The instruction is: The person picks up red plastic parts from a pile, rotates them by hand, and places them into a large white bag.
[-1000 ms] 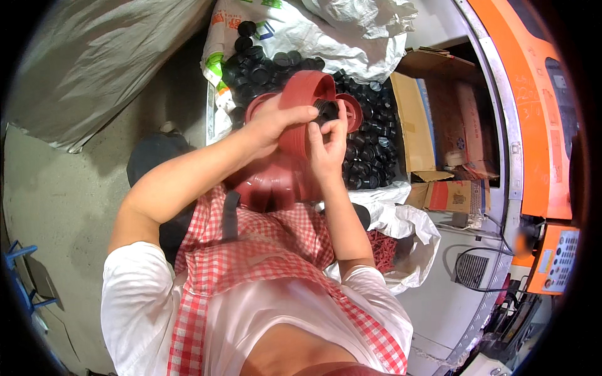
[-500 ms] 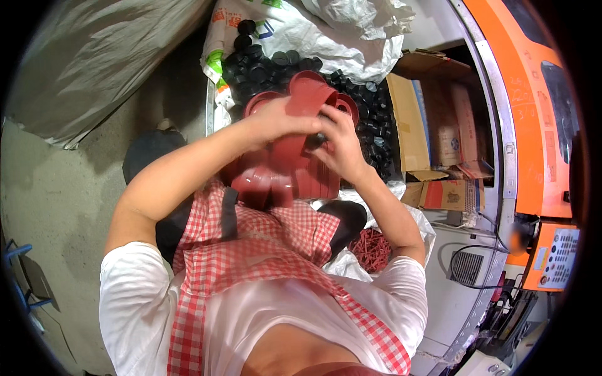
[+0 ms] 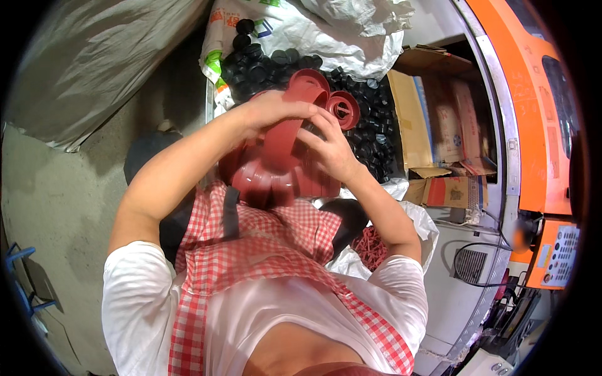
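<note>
Seen from above, a person in a red-checked apron works with both bare hands close together over the lap. The left hand is clamped on a red plastic piece shaped like a broad curved band, its thumb along the top; its other fingers are hidden behind. The right hand has bent fingers meeting the left thumb at the band's edge; its palm is turned away, so whether it grips anything cannot be told. Just beyond it sits a small red ring, its inside hard to make out. Under the hands, glossy red curved shapes are partly covered and blurred. Behind lies a heap of black caps, partly blocked by the hands, against a white sack cut off above. Right, red scraps show partly behind the forearm; an orange machine runs out of view.
</note>
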`<action>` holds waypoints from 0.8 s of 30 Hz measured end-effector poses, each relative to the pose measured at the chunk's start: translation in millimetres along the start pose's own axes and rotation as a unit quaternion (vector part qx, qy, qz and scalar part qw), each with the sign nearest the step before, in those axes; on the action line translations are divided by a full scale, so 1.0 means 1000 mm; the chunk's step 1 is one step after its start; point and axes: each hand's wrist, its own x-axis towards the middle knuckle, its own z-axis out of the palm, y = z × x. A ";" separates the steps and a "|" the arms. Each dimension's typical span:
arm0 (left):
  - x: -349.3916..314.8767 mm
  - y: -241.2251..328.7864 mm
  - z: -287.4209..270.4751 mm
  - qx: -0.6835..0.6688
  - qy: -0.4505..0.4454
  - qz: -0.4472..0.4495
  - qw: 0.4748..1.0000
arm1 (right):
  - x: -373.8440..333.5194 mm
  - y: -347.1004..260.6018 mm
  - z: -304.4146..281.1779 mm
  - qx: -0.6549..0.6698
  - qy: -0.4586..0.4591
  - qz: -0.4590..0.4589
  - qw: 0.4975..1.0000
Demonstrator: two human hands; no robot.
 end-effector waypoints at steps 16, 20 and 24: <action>0.021 -0.033 -0.005 0.264 0.088 0.305 0.911 | 0.014 -0.013 0.000 0.473 0.072 0.481 0.735; 0.030 -0.044 -0.009 0.298 0.134 0.329 0.886 | -0.015 0.037 0.022 0.603 0.033 0.457 0.653; 0.024 -0.034 -0.003 0.226 0.092 0.312 0.918 | 0.010 0.014 0.015 0.344 0.101 0.292 0.887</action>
